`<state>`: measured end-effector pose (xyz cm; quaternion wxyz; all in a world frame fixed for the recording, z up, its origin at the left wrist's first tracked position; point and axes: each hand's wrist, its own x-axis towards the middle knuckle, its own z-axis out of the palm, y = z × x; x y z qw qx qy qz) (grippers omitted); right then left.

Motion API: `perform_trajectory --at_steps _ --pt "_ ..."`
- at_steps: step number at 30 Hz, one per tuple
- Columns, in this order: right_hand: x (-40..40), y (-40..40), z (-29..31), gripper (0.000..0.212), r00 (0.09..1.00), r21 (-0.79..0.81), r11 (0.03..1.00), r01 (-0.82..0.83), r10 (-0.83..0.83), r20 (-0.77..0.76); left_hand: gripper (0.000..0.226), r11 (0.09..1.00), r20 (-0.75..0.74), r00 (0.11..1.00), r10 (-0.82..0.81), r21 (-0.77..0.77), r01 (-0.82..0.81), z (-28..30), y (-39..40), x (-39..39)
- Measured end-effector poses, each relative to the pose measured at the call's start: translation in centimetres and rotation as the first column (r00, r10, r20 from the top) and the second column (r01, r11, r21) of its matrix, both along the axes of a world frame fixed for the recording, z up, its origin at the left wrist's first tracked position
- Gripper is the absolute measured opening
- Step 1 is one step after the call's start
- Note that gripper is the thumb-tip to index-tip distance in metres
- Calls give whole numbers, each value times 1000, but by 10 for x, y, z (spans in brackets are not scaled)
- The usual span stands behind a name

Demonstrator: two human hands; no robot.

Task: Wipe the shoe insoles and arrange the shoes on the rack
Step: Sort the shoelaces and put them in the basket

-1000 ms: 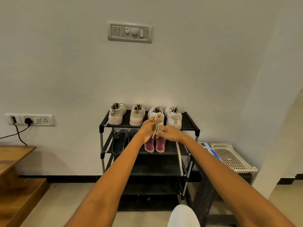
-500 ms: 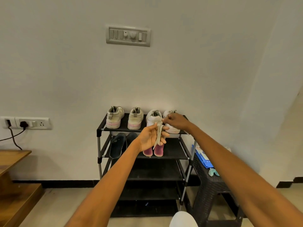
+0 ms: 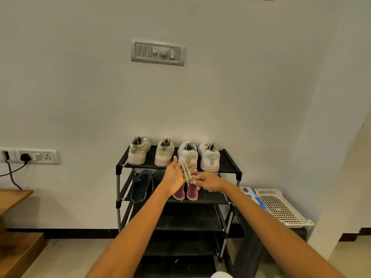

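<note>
A pale insole (image 3: 187, 171) is held upright in the half-curled fingers of the left hand (image 3: 176, 177) before the rack (image 3: 232, 169), presumably to expose it for wiping, while its lower end is pinched by the right hand (image 3: 208, 182).

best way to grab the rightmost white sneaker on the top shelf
Take the rightmost white sneaker by its heel collar, coming from the front. Its heel faces outward at the top shelf edge and the opening faces up, so fingers can hook inside with the thumb on the heel. The neighbouring sneaker sits close on its left, leaving little side room.
</note>
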<state>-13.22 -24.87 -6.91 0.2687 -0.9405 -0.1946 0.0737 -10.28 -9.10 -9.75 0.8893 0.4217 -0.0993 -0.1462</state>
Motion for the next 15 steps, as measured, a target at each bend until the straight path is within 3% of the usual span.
perform_trajectory --at_steps 6,10,15 --pt "3 -11 27 13 999 111 993 -27 23 30 55 945 19 986 -164 290 151 -11 -1 -6" --pt "2 -13 23 8 993 68 998 -4 -4 120 52 854 26 962 -272 468 229 -6 -13 -16" --pt "-7 -19 3 16 963 172 984 40 -84 255 45 787 -20 967 -255 576 220 -5 -25 -21"
